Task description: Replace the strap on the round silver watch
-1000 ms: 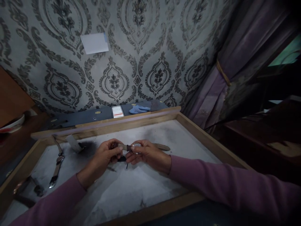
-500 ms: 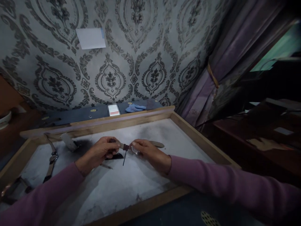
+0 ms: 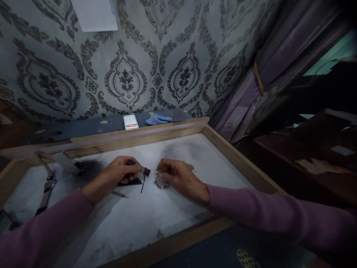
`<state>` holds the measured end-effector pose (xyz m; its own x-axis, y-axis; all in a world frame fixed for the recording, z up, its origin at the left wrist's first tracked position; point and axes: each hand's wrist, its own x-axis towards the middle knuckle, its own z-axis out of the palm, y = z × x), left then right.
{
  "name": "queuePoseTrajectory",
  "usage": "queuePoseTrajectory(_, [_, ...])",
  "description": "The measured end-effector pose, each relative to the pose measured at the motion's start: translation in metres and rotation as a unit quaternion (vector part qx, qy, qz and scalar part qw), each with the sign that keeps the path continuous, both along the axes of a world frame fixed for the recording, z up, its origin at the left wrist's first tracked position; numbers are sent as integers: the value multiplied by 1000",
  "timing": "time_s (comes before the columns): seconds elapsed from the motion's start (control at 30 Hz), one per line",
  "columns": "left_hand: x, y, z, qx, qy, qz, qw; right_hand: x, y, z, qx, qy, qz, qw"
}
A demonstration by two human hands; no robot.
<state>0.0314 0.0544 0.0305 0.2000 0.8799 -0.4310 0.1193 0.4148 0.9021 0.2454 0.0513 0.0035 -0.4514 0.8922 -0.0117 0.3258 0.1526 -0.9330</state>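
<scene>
We've strap (image 3: 143, 169) left, watch (image 3: 161, 182) right
L hand (image 3: 118, 173) & R hand (image 3: 178, 176) pinch 'em; strap prob bendy, watch light, breakable, best held by rim (image 3: 161, 188).

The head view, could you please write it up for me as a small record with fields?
Left hand: pinches a strap
Right hand: thumb and fingers at a round watch case; grip partly hidden
Strap and case: visibly apart
Work surface: white-floored tray with wooden walls
Inside tray, left side: a watch on its strap
Beyond tray: crumpled blue cloth
</scene>
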Motion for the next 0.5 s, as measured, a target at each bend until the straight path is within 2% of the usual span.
queuePoseTrajectory(0.2, [6, 7, 2, 3, 10, -39, 999, 0, -4, -1, 10, -13, 2, 1000])
queuePoseTrajectory(0.37, [9, 18, 4, 5, 32, -97, 995, 2, 5, 14, 89, -83, 15, 993])
queuePoseTrajectory(0.4, [10, 19, 4, 8, 34, -109, 993, 1, 8, 17, 85, -74, 34, 993])
queuePoseTrajectory(0.5, [10, 22, 6, 16, 34, -139, 990, -3, 20, 22, -13, -3, 115, 993])
